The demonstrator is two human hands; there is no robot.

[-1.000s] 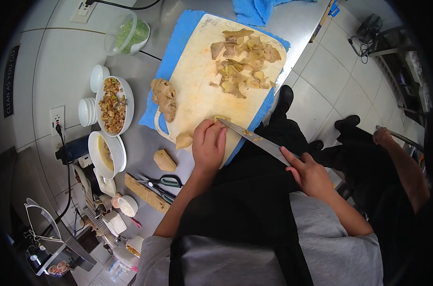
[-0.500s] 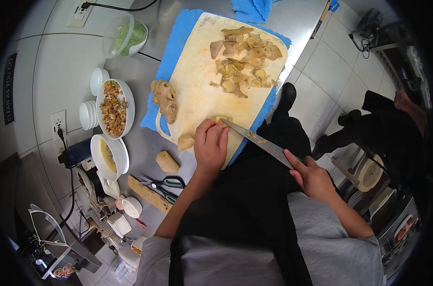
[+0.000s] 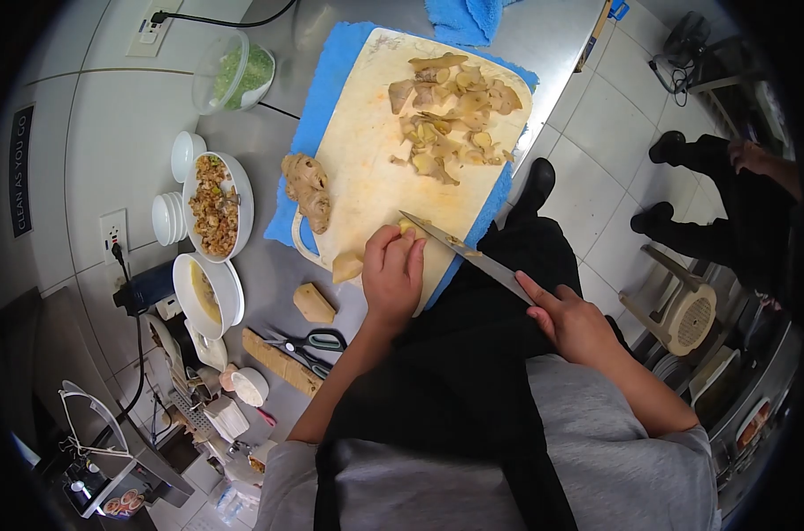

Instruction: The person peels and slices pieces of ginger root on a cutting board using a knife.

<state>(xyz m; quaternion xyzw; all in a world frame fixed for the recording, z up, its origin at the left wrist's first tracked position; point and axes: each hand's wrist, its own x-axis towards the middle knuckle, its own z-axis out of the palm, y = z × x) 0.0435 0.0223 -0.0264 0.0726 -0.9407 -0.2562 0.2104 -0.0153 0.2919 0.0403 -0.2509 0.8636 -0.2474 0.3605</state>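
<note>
My left hand (image 3: 391, 276) is closed on a small piece of ginger (image 3: 407, 227) at the near edge of the cutting board (image 3: 358, 133); the fingers partly hide it. My right hand (image 3: 575, 326) grips a kitchen knife (image 3: 483, 264), its handle covered by the fingers. The blade points up and left, its tip just beside the held piece, with bits of ginger stuck on the blade. A whole ginger root (image 3: 307, 193) lies on the board's left side. Ginger peelings (image 3: 451, 124) are heaped at the far right, and a cut ginger chunk (image 3: 347, 266) rests near my left wrist.
A blue towel (image 3: 320, 84) lies under the board. To the left stand a bowl of chopped food (image 3: 214, 208), another white bowl (image 3: 189, 288) and a tub of greens (image 3: 243, 78). Scissors (image 3: 318, 348) lie near my left forearm. Another person (image 3: 730, 190) stands at right.
The knife tip has shifted slightly up and left past the held ginger, my right hand moving a little with it. The other person at right has changed stance. My left hand stays nearly still.
</note>
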